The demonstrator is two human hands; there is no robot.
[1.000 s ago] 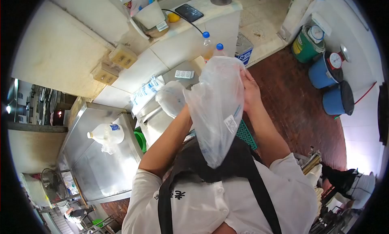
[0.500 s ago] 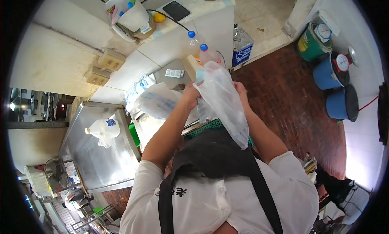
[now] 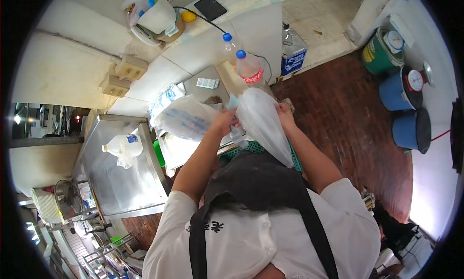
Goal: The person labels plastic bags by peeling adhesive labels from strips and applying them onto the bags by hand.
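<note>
The bag [image 3: 263, 122] is thin, glossy plastic; left of it, a shiny metal table [image 3: 118, 184]; below it, a matt cloth apron [image 3: 251, 182].

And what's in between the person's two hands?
A whitish plastic bag is between the left hand and the right hand; it shows in the head view.

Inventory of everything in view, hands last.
held bag: 1, translucent white, between hands
printed bag: 1, white-blue, left of hands
bottles: 2, clear, beyond held bag
phone: 1, black, ledge
jug: 1, white, steel table
buckets: 3, blue and green, right
dial scales: 2, white-faced, on buckets
tin: 1, silver-blue, right of bottles
other clutter: uncountable, mixed, lower left
apron: 1, black, worn
left hand: 1, bare, held bag's left
right hand: 1, bare, held bag's right
</note>
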